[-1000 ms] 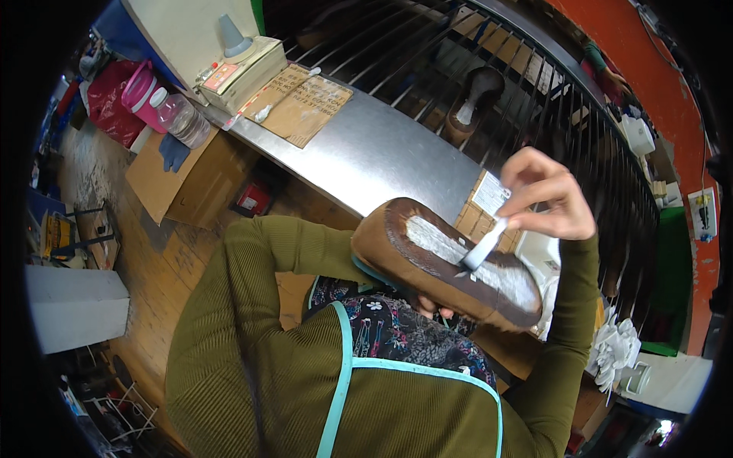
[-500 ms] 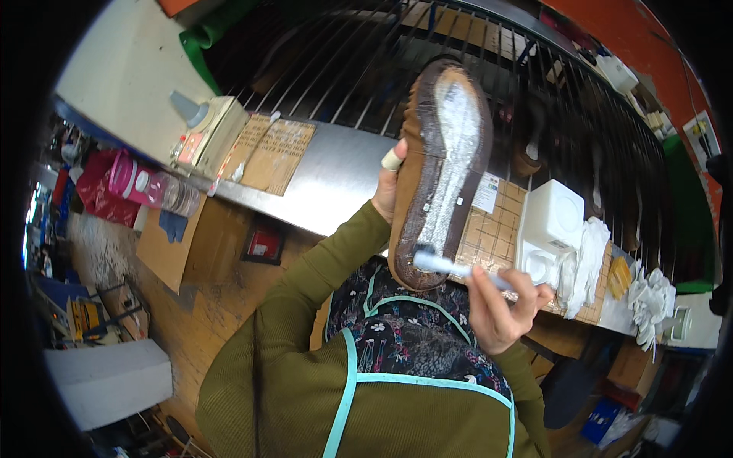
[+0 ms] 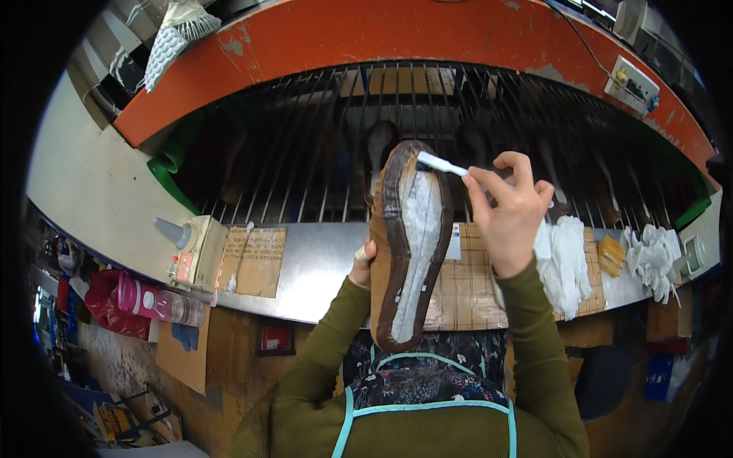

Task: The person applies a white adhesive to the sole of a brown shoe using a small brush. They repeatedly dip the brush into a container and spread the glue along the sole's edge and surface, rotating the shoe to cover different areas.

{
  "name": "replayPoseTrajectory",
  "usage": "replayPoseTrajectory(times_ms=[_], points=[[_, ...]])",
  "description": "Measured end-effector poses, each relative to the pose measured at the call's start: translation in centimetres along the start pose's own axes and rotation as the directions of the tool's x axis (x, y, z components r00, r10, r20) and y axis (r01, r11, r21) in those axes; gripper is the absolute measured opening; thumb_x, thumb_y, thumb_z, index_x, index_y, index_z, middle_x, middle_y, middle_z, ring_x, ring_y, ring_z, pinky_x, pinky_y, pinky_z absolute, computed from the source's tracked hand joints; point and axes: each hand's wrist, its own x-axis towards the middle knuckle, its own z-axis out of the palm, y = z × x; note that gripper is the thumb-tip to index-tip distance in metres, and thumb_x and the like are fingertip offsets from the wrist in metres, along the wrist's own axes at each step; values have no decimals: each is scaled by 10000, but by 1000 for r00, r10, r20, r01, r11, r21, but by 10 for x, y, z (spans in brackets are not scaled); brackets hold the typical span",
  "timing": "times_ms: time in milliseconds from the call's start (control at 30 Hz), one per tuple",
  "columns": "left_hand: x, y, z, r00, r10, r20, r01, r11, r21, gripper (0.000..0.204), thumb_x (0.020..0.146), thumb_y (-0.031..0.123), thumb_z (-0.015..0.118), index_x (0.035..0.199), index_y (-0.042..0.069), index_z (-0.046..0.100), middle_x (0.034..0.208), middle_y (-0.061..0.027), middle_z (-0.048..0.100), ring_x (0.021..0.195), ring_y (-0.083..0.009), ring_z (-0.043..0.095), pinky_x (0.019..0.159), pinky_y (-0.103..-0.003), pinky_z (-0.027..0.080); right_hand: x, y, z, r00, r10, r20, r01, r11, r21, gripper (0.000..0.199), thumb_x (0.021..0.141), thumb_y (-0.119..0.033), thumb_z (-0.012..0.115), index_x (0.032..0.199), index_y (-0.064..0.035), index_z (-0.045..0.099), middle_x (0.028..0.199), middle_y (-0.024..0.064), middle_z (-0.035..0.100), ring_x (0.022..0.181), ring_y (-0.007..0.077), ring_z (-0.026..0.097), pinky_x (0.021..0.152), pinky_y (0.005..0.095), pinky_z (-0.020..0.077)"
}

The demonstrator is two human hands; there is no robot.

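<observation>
A shoe upper [image 3: 418,221] stands on end in front of me with its underside facing me. It is tan at the side, with a dark brown, glossy rim around a whitish inner sole. My left hand [image 3: 363,265] grips its left edge, the thumb wrapped in a pale covering and the other fingers hidden behind it. My right hand [image 3: 510,204] pinches a white brush [image 3: 444,165], much like a toothbrush, between thumb and forefinger. The brush's dark bristles touch the rim at the upper end of the shoe.
Beyond the metal bench edge [image 3: 313,263] runs a rack of dark rods [image 3: 305,160] carrying several dark shoes [image 3: 382,141]. White gloves [image 3: 563,267] and a yellow block [image 3: 611,256] lie at right. At left are a cardboard piece [image 3: 259,267] and a cream box [image 3: 200,248].
The brush has gone from the shoe's lower end to its upper end. My right hand has risen with it. The shoe sits lower in the picture, and the view has shifted toward the rack.
</observation>
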Motion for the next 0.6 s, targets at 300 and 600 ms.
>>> replayPoseTrajectory(times_ms=[300,600], points=[[-33,8,-47,991,-17,-135,-36,925,-378,589,906,443,487,1302,8,506,1209,-190,606,1031,-304,636,949,-419,500,-84,-11,28,870,202,449,-481,547,685,197,806,-195,746,939,-51,722,956,26,593,677,88,483,634,248,342],[27,87,-78,936,141,-324,-274,868,-415,394,943,297,528,1274,83,519,1261,-88,574,1131,-245,563,1046,-377,380,-159,33,63,355,343,869,-778,-408,479,302,997,-348,464,905,-74,550,838,51,540,592,107,413,561,235,356]])
